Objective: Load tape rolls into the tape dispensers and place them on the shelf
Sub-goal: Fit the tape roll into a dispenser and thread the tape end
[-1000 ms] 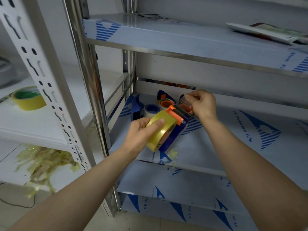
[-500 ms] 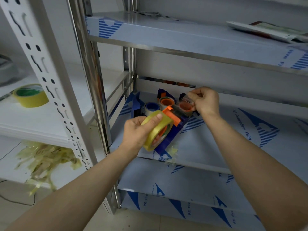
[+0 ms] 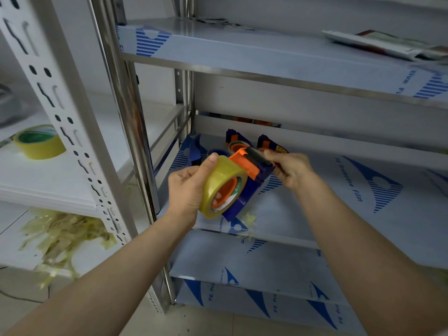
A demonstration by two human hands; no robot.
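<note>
The stainless steel shelf covered in blue-printed protective film (image 3: 327, 202) fills most of what I see, with a white perforated metal rack (image 3: 48, 180) just to its left. Under that rack lies a heap of pale yellow tape scraps (image 3: 63, 234).

Just above the steel shelf's front part I hold the blue and orange plastic tape dispenser (image 3: 252, 187) between both hands. My left hand (image 3: 186, 187) wraps round the clear yellowish tape roll (image 3: 223, 180), thumb on top. The roll looks seated on the dispenser's orange hub. My right hand (image 3: 291, 169) grips the far end beside the black roller, fingers curled.

At the back of the shelf stand two more blue and orange dispensers (image 3: 236, 141), apparently loaded, so that part seems done. This one, I judge, needs threading and setting down. A yellow tape roll with a green core (image 3: 38, 143) waits on the white rack.
</note>
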